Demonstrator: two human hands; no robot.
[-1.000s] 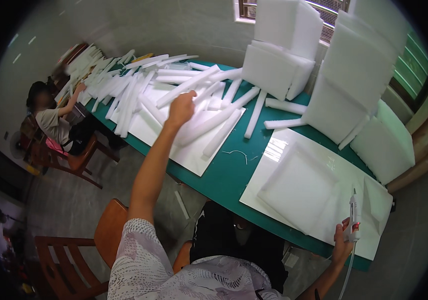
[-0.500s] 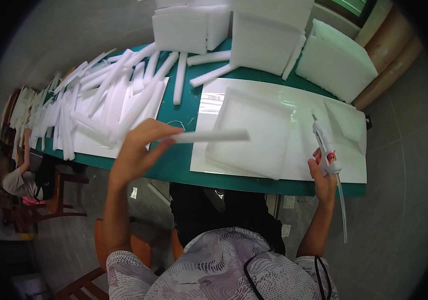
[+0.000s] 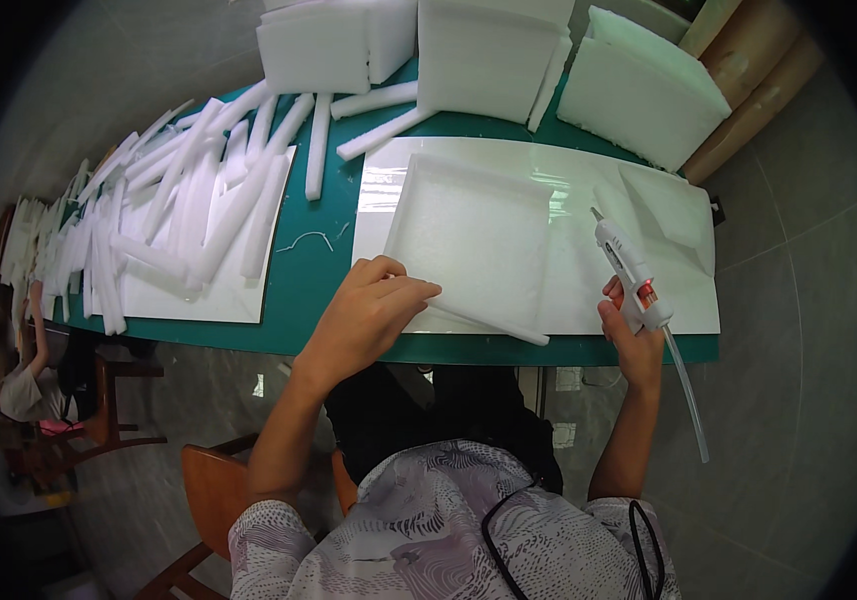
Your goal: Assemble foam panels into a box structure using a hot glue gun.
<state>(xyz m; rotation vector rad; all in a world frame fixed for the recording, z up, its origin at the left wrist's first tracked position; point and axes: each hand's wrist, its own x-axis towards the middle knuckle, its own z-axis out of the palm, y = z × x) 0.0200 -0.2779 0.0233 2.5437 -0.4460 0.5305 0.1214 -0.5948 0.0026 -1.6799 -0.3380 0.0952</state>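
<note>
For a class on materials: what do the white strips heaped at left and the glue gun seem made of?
White strips: probably matte plastic foam, judging by their pale, dull, soft-looking surfaces. Glue gun: apparently hard moulded plastic with a smooth white casing.

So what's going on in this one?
A person's left hand is at a slim white foam strip that runs along the near edge of a flat, squarish white foam sheet; the exact grip is hidden. The right hand holds a white glue gun to the right of the sheet. More white foam strips lie heaped at the left of the green table.
</note>
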